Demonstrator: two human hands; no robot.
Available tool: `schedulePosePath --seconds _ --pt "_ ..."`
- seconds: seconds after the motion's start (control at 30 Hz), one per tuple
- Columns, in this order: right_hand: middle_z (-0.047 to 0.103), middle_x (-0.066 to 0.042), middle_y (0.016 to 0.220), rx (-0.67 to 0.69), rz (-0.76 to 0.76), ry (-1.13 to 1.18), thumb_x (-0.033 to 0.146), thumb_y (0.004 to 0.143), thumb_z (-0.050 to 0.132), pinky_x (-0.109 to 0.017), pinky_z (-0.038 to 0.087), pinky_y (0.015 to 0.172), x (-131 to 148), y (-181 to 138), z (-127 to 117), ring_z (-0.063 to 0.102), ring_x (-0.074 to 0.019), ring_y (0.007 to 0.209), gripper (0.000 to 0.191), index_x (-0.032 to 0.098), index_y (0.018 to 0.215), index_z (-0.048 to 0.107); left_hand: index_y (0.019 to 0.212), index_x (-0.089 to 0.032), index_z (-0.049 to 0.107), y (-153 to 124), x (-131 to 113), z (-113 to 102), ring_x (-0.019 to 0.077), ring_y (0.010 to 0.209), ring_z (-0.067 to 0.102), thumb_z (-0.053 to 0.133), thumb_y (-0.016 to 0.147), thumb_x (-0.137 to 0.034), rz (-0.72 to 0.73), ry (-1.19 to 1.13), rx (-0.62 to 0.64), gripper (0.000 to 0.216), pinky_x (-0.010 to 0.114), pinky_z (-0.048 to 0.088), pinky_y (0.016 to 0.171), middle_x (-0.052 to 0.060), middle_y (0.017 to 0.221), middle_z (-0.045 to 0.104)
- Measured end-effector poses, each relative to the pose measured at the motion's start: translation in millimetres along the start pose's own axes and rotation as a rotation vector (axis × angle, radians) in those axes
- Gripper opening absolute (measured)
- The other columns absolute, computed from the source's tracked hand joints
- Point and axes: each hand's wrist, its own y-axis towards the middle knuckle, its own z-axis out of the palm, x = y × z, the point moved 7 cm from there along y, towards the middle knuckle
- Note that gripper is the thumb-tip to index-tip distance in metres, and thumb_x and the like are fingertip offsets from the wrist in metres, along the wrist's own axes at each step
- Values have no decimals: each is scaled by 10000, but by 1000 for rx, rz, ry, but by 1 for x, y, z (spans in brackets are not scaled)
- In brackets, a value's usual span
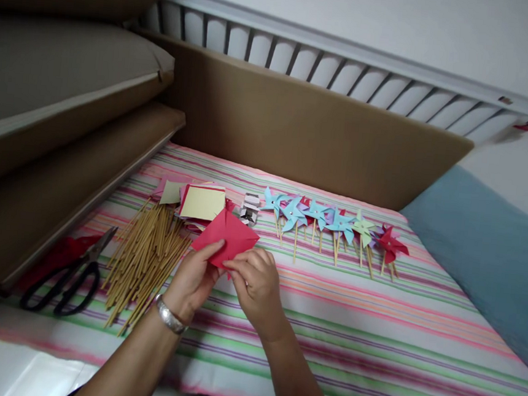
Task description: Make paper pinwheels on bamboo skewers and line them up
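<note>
A red square of paper (pixel 230 237), with slits running in from its corners, is held up between both hands. My left hand (pixel 198 275), a silver bangle on its wrist, grips the paper from the lower left, thumb on top. The fingers of my right hand (pixel 256 283) pinch its lower corner. Just behind it lies a stack of coloured paper squares (pixel 203 202), pale yellow on top. A heap of thin wooden sticks (pixel 147 262) lies left of my left hand. Several finished paper pinwheels (pixel 294 212) on sticks stretch off to the right.
Black-handled scissors (pixel 70 276) lie at the left beside a red item (pixel 55 260). A small metallic-looking object (pixel 249 209) sits between stack and pinwheels. Striped cloth (pixel 349 335) covers the surface. Brown panels (pixel 290 114) border the back and left, a blue one (pixel 486 242) the right.
</note>
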Motion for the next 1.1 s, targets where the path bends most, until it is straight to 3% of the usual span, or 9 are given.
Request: schedulePosePath --seconds 0.17,0.43,0.6,0.87,1.1 --pt "649 -51 819 57 33 124 171 861 525 -354 427 740 -2 2 6 539 -193 816 160 197 923 670 790 -121 639 3 -4 -5 106 581 594 738 627 -134 90 75 -37 191 204 477 500 13 709 673" --pt "623 -17 729 -35 344 235 186 776 638 -294 448 678 -26 -1 7 572 -179 763 38 205 744 639 773 -146 651 1 -11 -5 121 618 596 753 586 -181 247 312 -55 216 216 467 537 -2 712 672" --pt "618 -9 759 -38 452 243 202 790 599 -268 452 665 -36 -7 7 575 -164 758 57 218 762 647 814 -137 683 1 -5 -1 151 675 623 738 594 -197 196 369 -7 234 263 500 629 33 756 702" --pt "624 1 682 -94 581 221 247 749 588 -256 448 605 -47 -10 5 575 -155 674 79 211 689 625 640 -142 644 -2 3 3 116 568 582 747 577 -212 139 351 3 140 221 469 549 -5 608 657" --pt "616 4 637 -100 619 235 233 730 555 -262 445 588 -51 -10 5 569 -155 627 89 209 665 612 838 -150 712 -6 4 12 159 741 647 744 625 -233 148 368 87 231 268 507 706 49 826 729"
